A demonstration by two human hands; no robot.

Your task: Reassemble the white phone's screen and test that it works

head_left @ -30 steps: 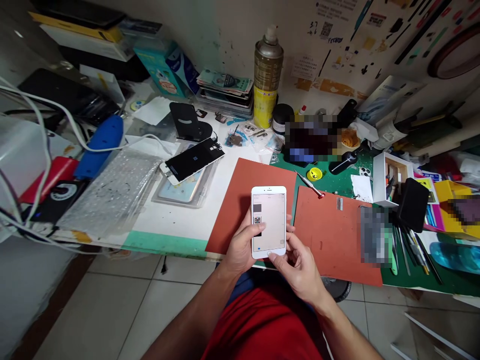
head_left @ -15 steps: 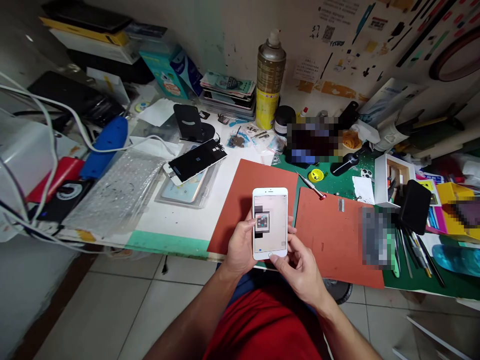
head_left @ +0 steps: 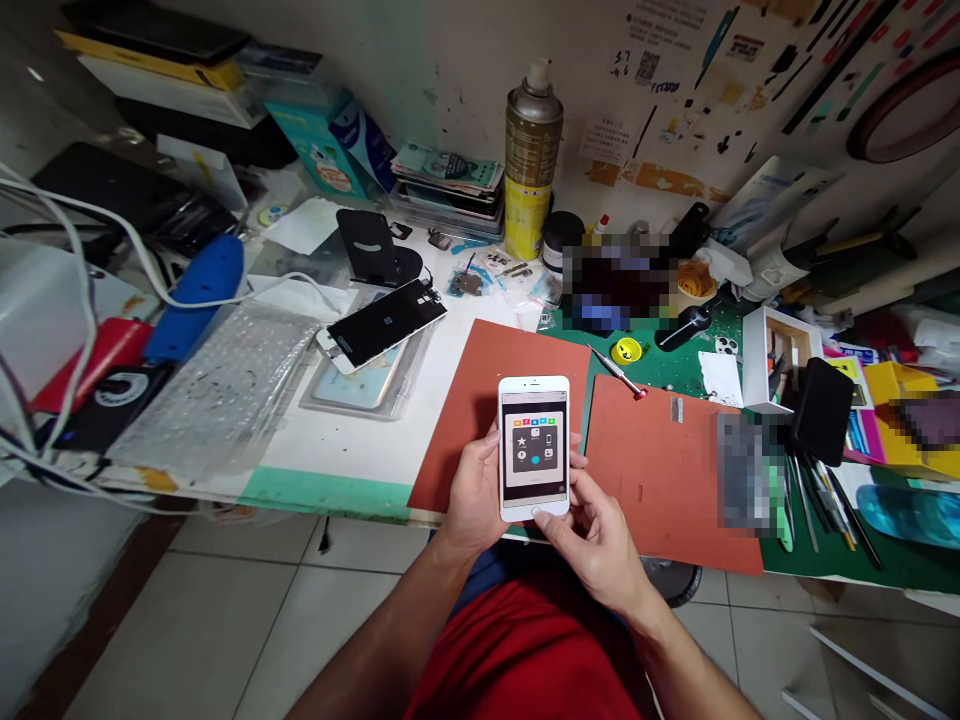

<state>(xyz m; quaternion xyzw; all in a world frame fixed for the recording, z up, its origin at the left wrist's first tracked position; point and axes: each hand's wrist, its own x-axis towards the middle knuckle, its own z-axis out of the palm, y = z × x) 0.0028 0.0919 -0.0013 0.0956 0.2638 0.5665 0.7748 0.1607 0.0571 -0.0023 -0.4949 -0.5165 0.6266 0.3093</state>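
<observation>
A white smartphone [head_left: 534, 385] with a lit screen is held upright over the near edge of the bench. My left hand [head_left: 474, 490] grips its left side, the thumb along the frame. My right hand [head_left: 596, 540] is closed around the lower right corner, its thumb on the home button and its fingers partly hidden behind the phone. The screen shows a dark menu panel with several icons. Beneath and behind the phone lies a reddish-brown mat [head_left: 487, 350]; a second such mat [head_left: 637, 470] is to the right.
A detached phone screen [head_left: 386, 325] rests on a clear case at left. A screwdriver [head_left: 616, 372] lies beside a yellow cap [head_left: 626, 350]. Behind stands a spray can [head_left: 531, 150]. Several thin tools [head_left: 825, 500] and a white box [head_left: 765, 350] are at right; bubble wrap [head_left: 225, 390] is at left.
The display has switched from a pale page with a small image at its left edge to a larger menu panel across the screen. Both hands keep their hold; the view has shifted slightly.
</observation>
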